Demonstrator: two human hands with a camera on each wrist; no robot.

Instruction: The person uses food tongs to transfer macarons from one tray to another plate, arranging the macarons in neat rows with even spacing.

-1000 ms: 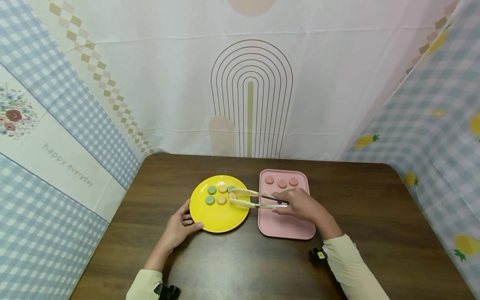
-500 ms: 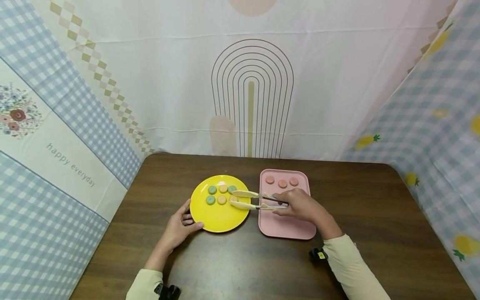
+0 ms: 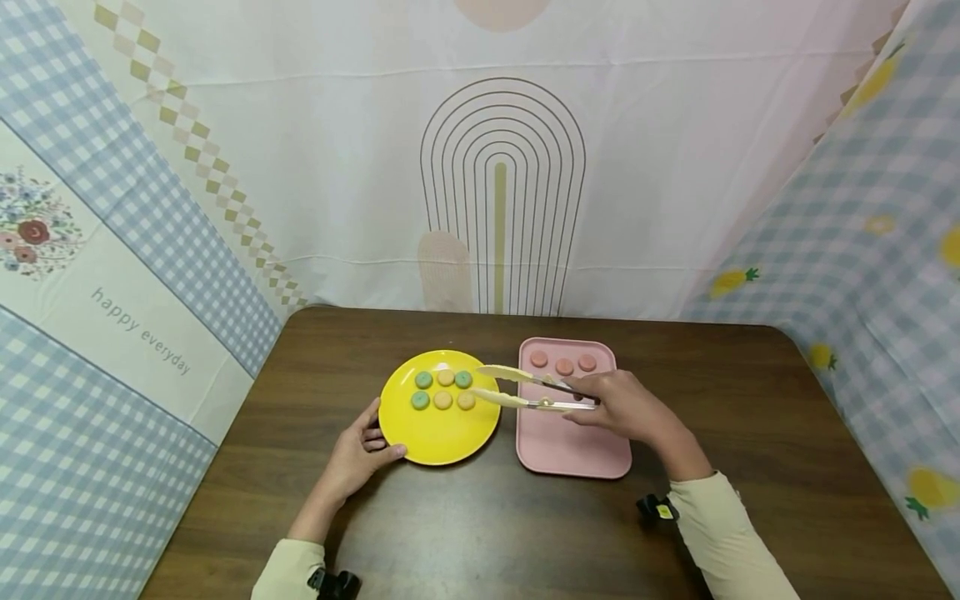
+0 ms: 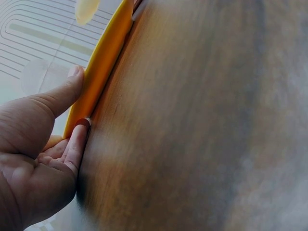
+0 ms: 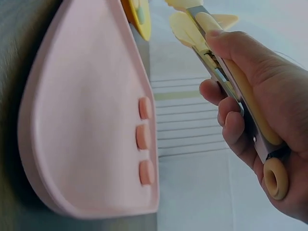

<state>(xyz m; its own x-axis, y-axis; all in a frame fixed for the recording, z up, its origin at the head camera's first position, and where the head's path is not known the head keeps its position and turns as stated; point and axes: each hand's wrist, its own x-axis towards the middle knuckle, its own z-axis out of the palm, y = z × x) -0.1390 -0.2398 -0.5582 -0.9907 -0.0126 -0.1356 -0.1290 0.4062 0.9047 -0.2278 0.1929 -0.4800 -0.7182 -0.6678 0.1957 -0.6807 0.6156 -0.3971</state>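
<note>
My left hand [image 3: 356, 458] grips the left rim of the yellow plate [image 3: 442, 437], thumb on top and fingers beneath, as the left wrist view also shows. Two rows of small discs lie on the plate, green [image 3: 421, 400] and yellow [image 3: 443, 401]. With my right hand [image 3: 626, 406] I hold tongs [image 3: 551, 405] whose pale yellow tips stand apart over the plate's right edge, nothing between them. Below that hand is the pink tray [image 3: 573, 454], with pink discs [image 3: 564, 367] near its far edge. In the right wrist view, thumb and fingers wrap the tongs [image 5: 250, 103].
The plate and tray stand side by side on a brown wooden table [image 3: 480, 533]. A white patterned cloth [image 3: 645, 167] hangs behind the table, with checked cloths at the left [image 3: 112, 192] and right [image 3: 847, 250].
My right hand and the tongs have moved right, and the tips have drawn back from the discs at the plate's right side. The left hand and plate have stayed in place.
</note>
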